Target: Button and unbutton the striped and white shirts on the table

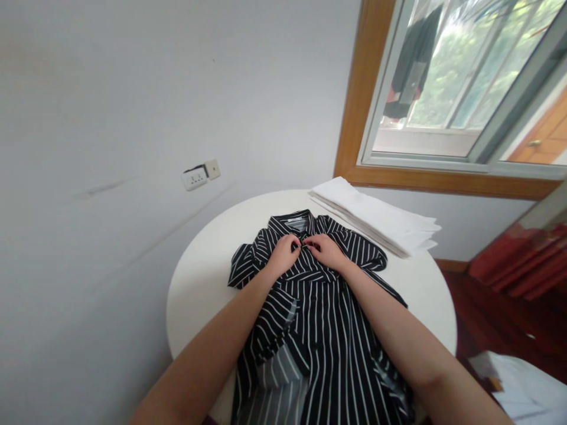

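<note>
A black shirt with white stripes lies face up across the round white table, its collar toward the wall and its lower part hanging toward me. Just below the collar, my left hand pinches the front edge of the shirt. Close beside it on the right, my right hand also pinches the cloth there, the fingertips of both hands nearly meeting. Any button between the fingers is too small to make out. The sleeves spread out to both sides, and the cloth is bunched below my left forearm.
A stack of folded white sheets lies at the table's back right, partly over the edge. Behind the table, a wall carries a power socket. A wood-framed window is at the right. White material sits low at the right.
</note>
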Demonstrator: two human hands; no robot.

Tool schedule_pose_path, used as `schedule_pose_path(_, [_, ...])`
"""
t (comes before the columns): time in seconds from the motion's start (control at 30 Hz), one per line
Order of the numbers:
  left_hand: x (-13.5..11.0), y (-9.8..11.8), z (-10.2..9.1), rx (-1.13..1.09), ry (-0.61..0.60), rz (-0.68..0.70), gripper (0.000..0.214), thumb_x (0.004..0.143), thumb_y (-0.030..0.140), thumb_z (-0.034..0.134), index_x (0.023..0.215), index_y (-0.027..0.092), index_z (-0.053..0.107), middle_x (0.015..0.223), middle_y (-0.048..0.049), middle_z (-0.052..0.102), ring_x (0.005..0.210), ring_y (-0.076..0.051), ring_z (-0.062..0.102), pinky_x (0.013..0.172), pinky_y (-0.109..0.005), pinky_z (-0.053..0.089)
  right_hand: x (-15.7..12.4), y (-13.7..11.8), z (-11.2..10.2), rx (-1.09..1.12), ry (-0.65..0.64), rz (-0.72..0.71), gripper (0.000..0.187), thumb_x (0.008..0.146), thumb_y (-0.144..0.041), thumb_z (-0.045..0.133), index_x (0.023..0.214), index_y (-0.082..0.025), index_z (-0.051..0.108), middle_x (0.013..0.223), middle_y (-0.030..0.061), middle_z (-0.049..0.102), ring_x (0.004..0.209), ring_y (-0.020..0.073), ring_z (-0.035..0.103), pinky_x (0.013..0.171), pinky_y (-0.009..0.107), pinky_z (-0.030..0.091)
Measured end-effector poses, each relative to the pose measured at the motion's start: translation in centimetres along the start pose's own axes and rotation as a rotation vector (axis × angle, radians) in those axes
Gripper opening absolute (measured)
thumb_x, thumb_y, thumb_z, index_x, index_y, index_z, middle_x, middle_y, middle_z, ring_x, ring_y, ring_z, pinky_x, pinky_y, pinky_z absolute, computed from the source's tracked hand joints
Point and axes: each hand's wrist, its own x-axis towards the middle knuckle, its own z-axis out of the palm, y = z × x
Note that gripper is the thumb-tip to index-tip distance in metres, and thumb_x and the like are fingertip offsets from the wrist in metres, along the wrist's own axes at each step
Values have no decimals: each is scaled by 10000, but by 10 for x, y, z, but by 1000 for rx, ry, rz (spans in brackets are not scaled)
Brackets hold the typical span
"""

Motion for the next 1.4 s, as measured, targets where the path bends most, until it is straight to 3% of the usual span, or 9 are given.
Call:
schedule_pose_path(0.13, [0,2,-1,-17,2,-4,118,740,87,551,794,190,535,844,-26,588,868,-191,552,857,-362,449,1,4,1,36,15,5,114,822,-147,576,840,-187,681,860,50,608,858,169,555,838,331,445])
schedule_pose_path(0.3, [0,5,-4,-166,-45,-28,103,787,123,532,853,201,531,898,-17,624,905,-175,596,869,-342,455,0,3,0,152,117,20,106,858,-222,549,812,-194,640,1023,58,597,969,163,549,893,326,421])
schedule_pose_path(0.43, [-1,4,-4,-320,-98,-62,95,842,208,517,935,202,503,892,-10,633,894,-155,633,841,-310,475,0,5,1,209,97,107,176,893,-325,503,838,-201,616,840,15,625,823,147,565,804,286,428])
schedule_pose_path(0.57, [-1,1,-2,-208,-134,7,134,845,208,517,970,185,559,977,-44,622,945,-171,598,902,-348,458,0,7,2,223,97,181,223,897,-383,477,834,-198,583,735,-12,578,692,133,529,691,253,418])
schedule_pose_path(0.73, [-1,6,-2,-12,-131,112,177,868,192,481,981,177,617,927,-58,587,929,-191,552,890,-359,449,0,5,1,258,109,168,243,899,-395,462,813,-193,568,738,-7,567,701,135,519,682,252,418])
schedule_pose_path(0.87, [-1,11,-5,18,-113,151,217,901,228,443,986,174,636,876,-54,564,877,-187,538,829,-331,453,1,5,-1,302,109,159,246,894,-397,470,819,-190,581,765,-3,582,733,135,526,712,254,424])
schedule_pose_path(1.17, [1,10,-5,-6,-46,59,178,864,258,528,926,170,671,852,-41,590,841,-177,560,817,-314,451,-1,-1,-3,312,88,135,219,884,-372,487,825,-185,585,732,-13,551,694,127,510,688,249,418])
schedule_pose_path(1.27, [1,9,-6,-10,-22,24,156,842,269,559,849,169,679,800,-31,592,798,-173,564,778,-305,453,-3,-7,-6,285,51,101,165,867,-316,520,925,-192,611,789,-4,582,714,126,526,691,251,428])
schedule_pose_path(1.4, [2,3,-5,-19,-41,-4,153,830,239,559,767,179,684,734,-18,586,752,-165,556,739,-292,445,-5,-11,-9,255,-10,52,252,832,-259,578,1077,-236,636,965,22,633,783,132,552,723,262,447])
